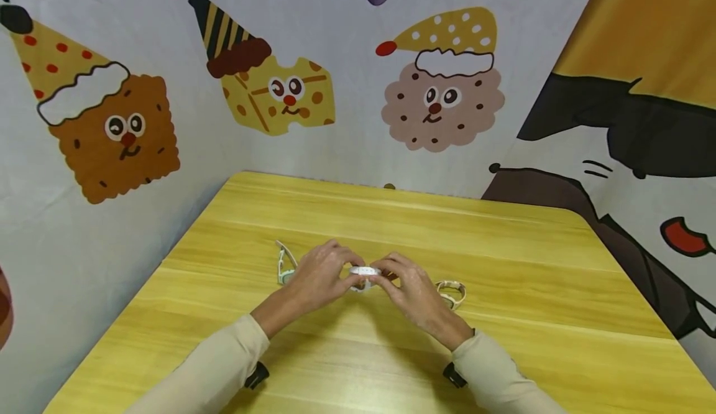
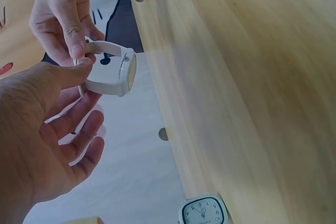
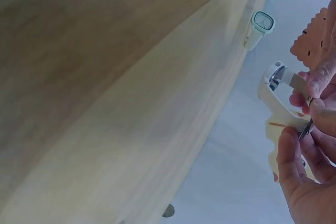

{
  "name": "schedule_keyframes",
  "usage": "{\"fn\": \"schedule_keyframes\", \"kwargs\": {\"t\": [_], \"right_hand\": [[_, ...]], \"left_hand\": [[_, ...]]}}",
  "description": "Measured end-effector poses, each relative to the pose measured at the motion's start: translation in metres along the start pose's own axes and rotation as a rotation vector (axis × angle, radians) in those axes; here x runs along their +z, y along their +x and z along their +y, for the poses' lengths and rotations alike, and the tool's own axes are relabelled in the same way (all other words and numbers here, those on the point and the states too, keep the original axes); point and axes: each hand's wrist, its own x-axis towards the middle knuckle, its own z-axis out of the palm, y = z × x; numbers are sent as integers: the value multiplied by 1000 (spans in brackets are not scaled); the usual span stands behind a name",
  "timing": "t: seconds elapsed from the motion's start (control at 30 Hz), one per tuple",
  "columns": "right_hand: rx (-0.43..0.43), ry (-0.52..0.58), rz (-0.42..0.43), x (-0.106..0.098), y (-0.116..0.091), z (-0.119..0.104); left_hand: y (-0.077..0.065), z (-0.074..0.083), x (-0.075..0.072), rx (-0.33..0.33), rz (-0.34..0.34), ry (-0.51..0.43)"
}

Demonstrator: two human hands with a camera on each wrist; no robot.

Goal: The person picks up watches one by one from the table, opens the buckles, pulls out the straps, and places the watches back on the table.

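Note:
A white wristwatch (image 1: 365, 271) is held up between both hands in front of me, over the table. Its strap bends into a loop, with the case (image 2: 131, 73) on the side away from the fingers in the left wrist view. My left hand (image 1: 323, 272) pinches the strap between thumb and index finger, its other fingers loosely bent. Close against it, my right hand (image 1: 413, 288) pinches the strap at a metal buckle (image 3: 306, 129). The fingers partly hide where the strap ends meet.
On the wooden table (image 1: 358, 352), a pale green watch (image 3: 263, 21) with a squarish dial stands left of my hands. A cream watch (image 1: 460, 296), its strap looped, lies to the right. A cartoon-printed cloth (image 1: 347, 153) hangs behind the table.

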Motion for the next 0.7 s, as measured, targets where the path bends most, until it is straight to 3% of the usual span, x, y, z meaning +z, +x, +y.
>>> {"fn": "schedule_keyframes", "kwargs": {"t": [0.23, 0.47, 0.7], "right_hand": [[-26, 8, 7, -3, -3, 0], [-51, -13, 16, -6, -5, 0], [-61, -25, 30, -8, -4, -4]], "left_hand": [[-2, 2, 0, -28, -28, -78], [-1, 3, -1, -61, -111, -290], [-2, 6, -6, -117, -117, -419]]}}
